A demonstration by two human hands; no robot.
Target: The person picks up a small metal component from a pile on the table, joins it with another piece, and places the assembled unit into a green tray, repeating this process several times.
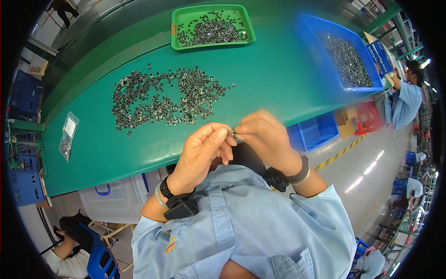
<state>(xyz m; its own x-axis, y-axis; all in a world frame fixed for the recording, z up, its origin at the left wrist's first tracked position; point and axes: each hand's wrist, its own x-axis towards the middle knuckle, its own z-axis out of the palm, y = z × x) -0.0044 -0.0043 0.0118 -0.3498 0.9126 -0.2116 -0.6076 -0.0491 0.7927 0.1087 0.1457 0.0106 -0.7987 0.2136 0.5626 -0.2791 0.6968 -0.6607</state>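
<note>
Both my hands meet at the near edge of the green table, fingertips together around a small metal part. My left hand pinches it between thumb and forefinger, its other fingers curled. From the other side my right hand grips the same part with its fingertips; that hand is slightly blurred. The fingers cover most of the part, so its exact kind cannot be made out. Just beyond my hands, a wide spread of small shiny metal parts lies loose on the tabletop.
A green tray of similar parts stands at the far side. To the right is a blue bin full of small parts. A clear plastic bag lies at left. Below the table are a blue crate and a translucent box. Other people sit nearby.
</note>
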